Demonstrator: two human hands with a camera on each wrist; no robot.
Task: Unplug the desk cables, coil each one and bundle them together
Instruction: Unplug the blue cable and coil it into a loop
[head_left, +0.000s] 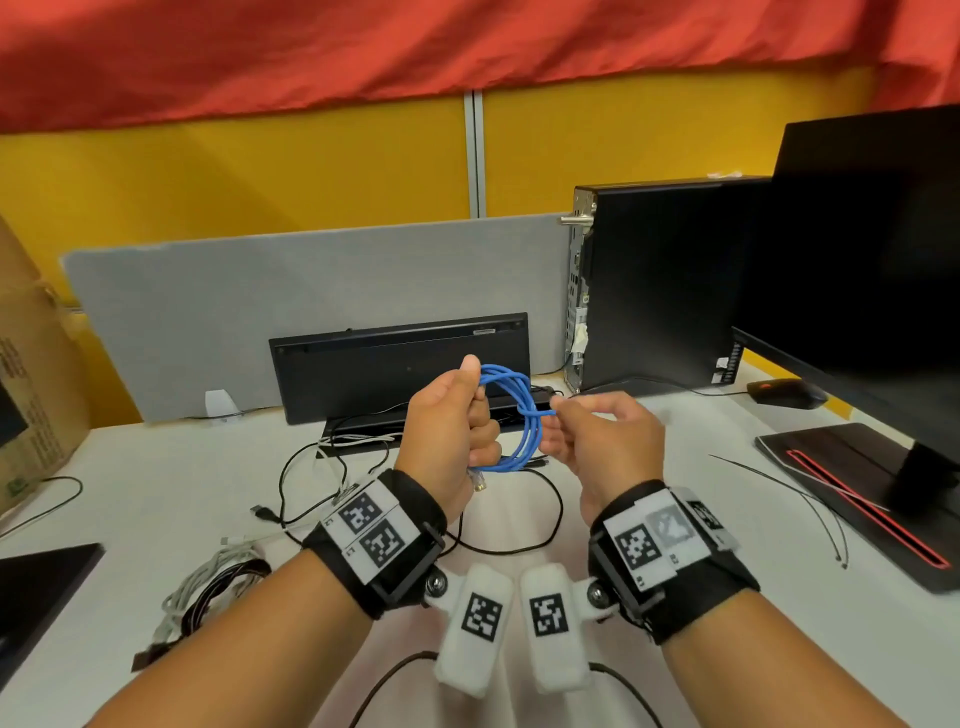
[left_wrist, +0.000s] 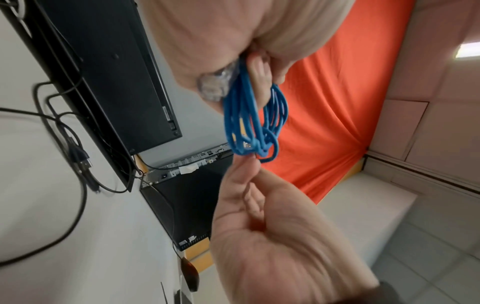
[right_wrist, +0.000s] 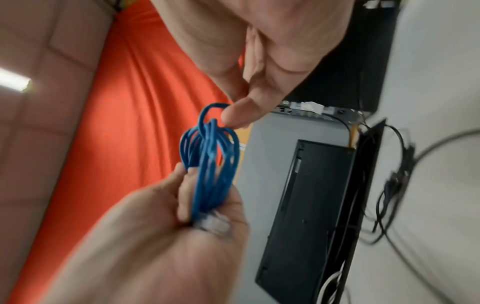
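A blue network cable (head_left: 511, 415) is wound into a small coil above the white desk (head_left: 156, 493). My left hand (head_left: 465, 415) grips one side of the coil in a fist, thumb on top. The cable's clear plug (head_left: 478, 480) hangs below that fist. My right hand (head_left: 558, 413) pinches a loop of the cable wrapped across the coil's far side. In the left wrist view the coil (left_wrist: 249, 119) hangs from my left hand (left_wrist: 221, 41) beside the plug (left_wrist: 214, 86). The right wrist view shows my right hand (right_wrist: 241, 117) touching the top loop of the coil (right_wrist: 210, 164).
A black keyboard (head_left: 400, 364) stands on edge against a grey divider (head_left: 260, 291). A PC tower (head_left: 660, 280), monitor (head_left: 857, 260) and mouse (head_left: 784, 392) sit at right. Loose black cables (head_left: 550, 530) and a white-and-black cable pile (head_left: 208, 587) lie on the desk. A cardboard box (head_left: 31, 364) stands left.
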